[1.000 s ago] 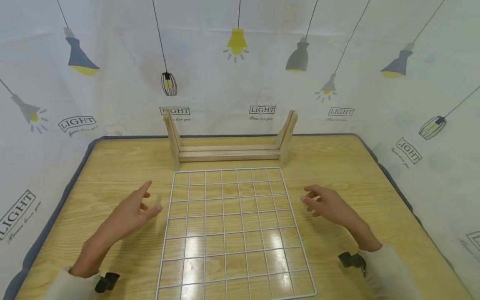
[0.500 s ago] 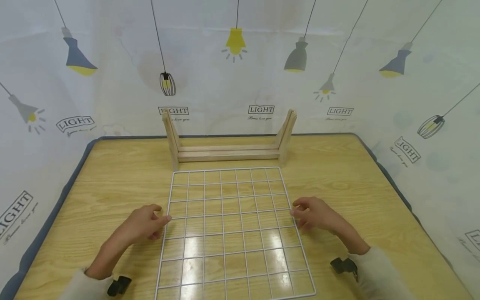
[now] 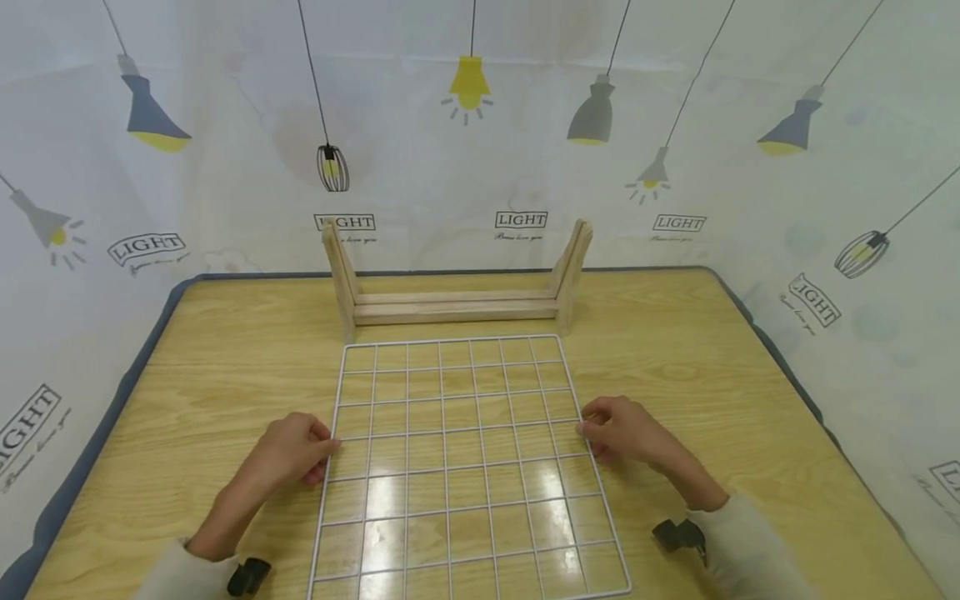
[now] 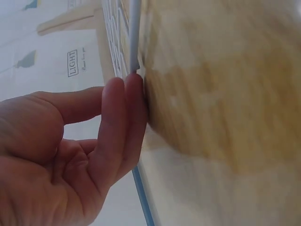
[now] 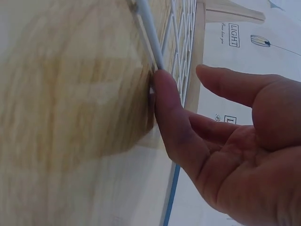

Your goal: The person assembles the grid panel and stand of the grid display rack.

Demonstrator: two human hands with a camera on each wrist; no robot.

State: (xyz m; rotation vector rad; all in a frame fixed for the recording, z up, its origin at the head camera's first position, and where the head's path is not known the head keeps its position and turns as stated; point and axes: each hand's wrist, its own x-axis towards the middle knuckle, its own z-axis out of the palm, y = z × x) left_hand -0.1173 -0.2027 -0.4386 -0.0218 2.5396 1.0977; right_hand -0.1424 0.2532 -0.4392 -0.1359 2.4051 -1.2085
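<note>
A white wire grid panel (image 3: 444, 429) lies flat on the table in the head view. My left hand (image 3: 288, 450) pinches its left rim, with the thumb lying over the wire. In the left wrist view two fingers (image 4: 113, 127) are bent up against the white rim (image 4: 134, 35), and the thumb's tip is hidden behind them. At the opposite rim is my right hand (image 3: 626, 429). Its fingertip touches the rim in the right wrist view, while the thumb (image 5: 230, 84) stays apart above the wire, leaving a gap.
Behind the panel stands a wooden rack (image 3: 457, 312) with two slanted uprights and a crossbar. The wood-grain table (image 3: 675, 333) ends at a blue edge against a lamp-printed backdrop (image 3: 420, 108). Dark wrist mounts (image 3: 247, 577) show at the sleeves.
Both hands have come inward and nearer to me, from beside the panel to its two side rims. The left thumb has settled over the rim. The panel and rack keep their places.
</note>
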